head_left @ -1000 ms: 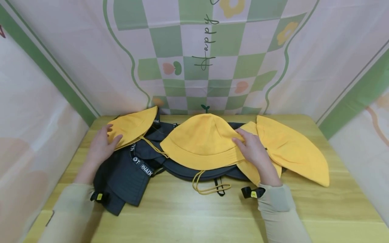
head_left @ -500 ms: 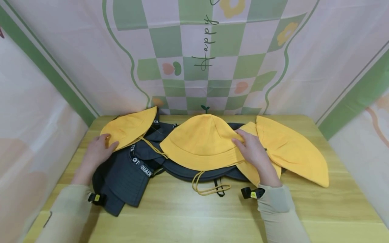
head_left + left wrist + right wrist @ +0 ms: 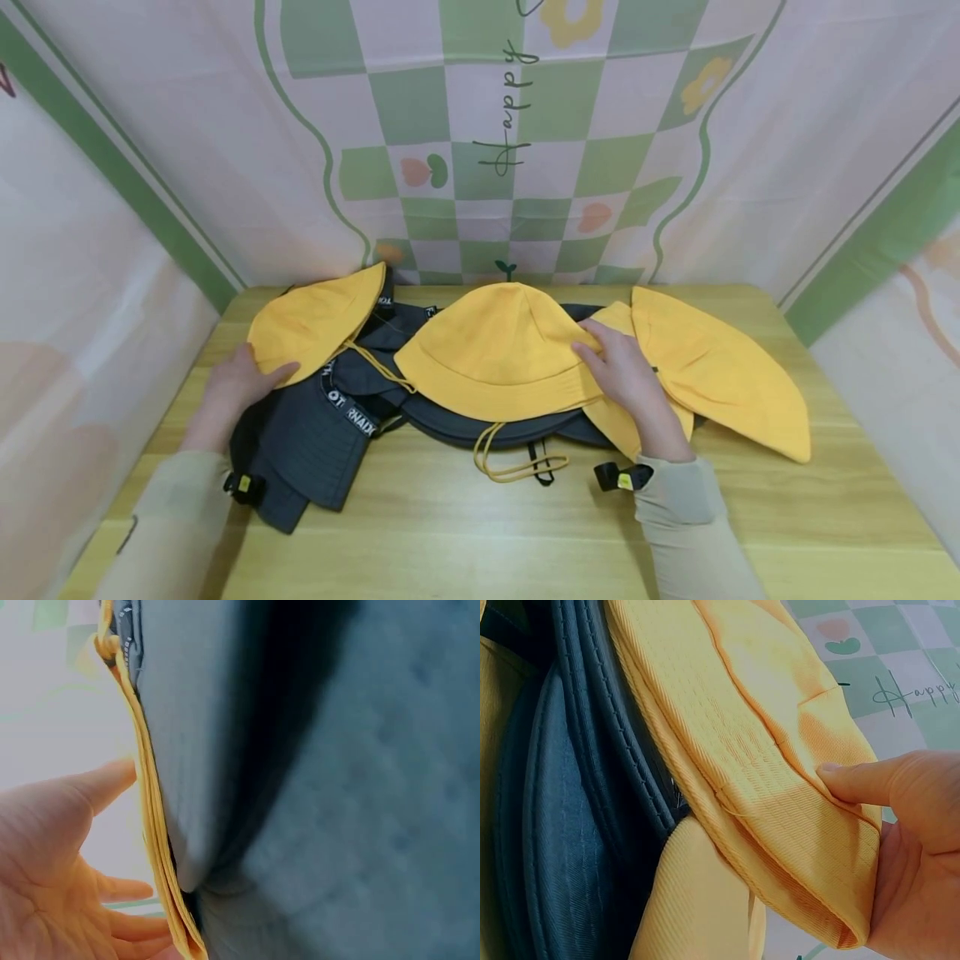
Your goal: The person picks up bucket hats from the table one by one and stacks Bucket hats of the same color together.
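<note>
At the left, a yellow bucket hat (image 3: 315, 321) with a yellow chin cord lies tilted over dark hats (image 3: 315, 442) that have white-lettered bands. My left hand (image 3: 236, 383) is at its near-left edge, thumb on the fabric and fingers spread along the side. From the left wrist, the hat's yellow edge (image 3: 154, 802) appears edge-on beside the fingertips. A second yellow bucket hat (image 3: 498, 358) rests on dark brims in the middle. My right hand (image 3: 622, 362) pinches its right end, thumb (image 3: 855, 780) on top and the other fingers behind the fabric.
Another yellow hat (image 3: 727, 375) spreads out at the right, overlapping a yellow piece below it. A yellow cord (image 3: 510, 475) and a black strap (image 3: 542, 462) trail onto the wooden table (image 3: 450, 550). A patterned curtain (image 3: 480, 108) hangs behind.
My left hand has slid down and left along the left yellow hat, uncovering more of its left end. The right hand keeps its hold on the middle hat.
</note>
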### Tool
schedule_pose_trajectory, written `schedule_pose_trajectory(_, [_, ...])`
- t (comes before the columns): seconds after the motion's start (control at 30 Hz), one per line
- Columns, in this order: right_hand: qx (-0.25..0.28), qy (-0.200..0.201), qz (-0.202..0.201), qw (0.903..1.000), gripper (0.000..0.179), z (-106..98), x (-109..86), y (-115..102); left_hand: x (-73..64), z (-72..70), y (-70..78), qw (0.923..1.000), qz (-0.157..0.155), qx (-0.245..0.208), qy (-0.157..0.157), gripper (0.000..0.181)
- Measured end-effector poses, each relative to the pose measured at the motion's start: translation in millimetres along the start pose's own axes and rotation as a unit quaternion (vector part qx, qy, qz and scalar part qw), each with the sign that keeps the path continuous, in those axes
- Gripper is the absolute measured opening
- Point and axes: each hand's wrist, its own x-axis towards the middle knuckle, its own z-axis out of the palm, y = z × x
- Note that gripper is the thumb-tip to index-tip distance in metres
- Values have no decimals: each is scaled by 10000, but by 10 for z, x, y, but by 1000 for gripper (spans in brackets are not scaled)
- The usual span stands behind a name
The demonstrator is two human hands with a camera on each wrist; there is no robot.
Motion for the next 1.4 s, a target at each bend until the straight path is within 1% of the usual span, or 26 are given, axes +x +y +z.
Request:
schedule_pose_trajectory(0.07, [-9,1,1,10000,37,-2,-2,0,-2,11,-8,10000,-35,20,74,107])
schedule_pose_trajectory(0.1, [-20,-3,9,10000,38,-2,-4,-1,-2,19,-13,9998,-27,17,180,108])
schedule_pose_trajectory(0.2, [-40,-15,42,10000,39,-4,-10,-3,-5,43,-21,9973,109,-66,726,109])
schedule_pose_trajectory(0.3, [-61,-9,55,10000,39,-4,-15,-5,-13,48,-20,9897,283,-396,1343,111])
schedule_pose_trajectory(0.33, [-69,-5,53,10000,39,-3,-15,-7,-17,44,-17,9867,333,-569,1484,111])
schedule_pose_trajectory(0.4, [-99,2,40,9999,39,-3,-15,-14,-24,30,-14,9808,433,-937,1657,111])
schedule_pose_trajectory(0.47, [-137,-15,16,9999,39,-3,-11,-23,-33,9,-16,9771,567,-1098,1732,104])
schedule_pose_trajectory(0.57, [-189,-67,-22,9998,39,-5,-3,-39,-57,-13,-40,9723,835,-1099,1888,81])
schedule_pose_trajectory(0.67, [-184,-126,-61,9997,40,-7,6,-43,-89,-30,-77,9654,1069,-1110,2103,58])
schedule_pose_trajectory(0.77, [-165,-172,-69,9997,40,-9,17,-38,-122,-62,-94,9580,1215,-1316,2240,46])
schedule_pose_trajectory(0.93, [-150,-300,163,9993,44,-14,19,-25,-183,-143,-87,9485,1476,-1549,2337,40])
schedule_pose_trajectory(1.0, [-108,-337,247,9991,46,-16,19,-16,-211,-175,-77,9457,1574,-1552,2381,38])
schedule_pose_trajectory(1.1, [-55,-320,232,9992,45,-20,20,-9,-249,-215,-45,9408,1687,-1622,2453,35])
schedule_pose_trajectory(1.23, [-3,-317,274,9991,44,-21,25,4,-292,-237,16,9347,1752,-1741,2557,33])
schedule_pose_trajectory(1.33, [44,-348,348,9988,45,-18,31,11,-316,-236,56,9264,1832,-1871,2707,31])
schedule_pose_trajectory(1.37, [45,-353,356,9987,45,-18,32,10,-324,-234,69,9226,1879,-1937,2757,30])
schedule_pose_trajectory(1.4, [46,-358,359,9987,45,-18,33,8,-328,-231,76,9171,1946,-2031,2825,28])
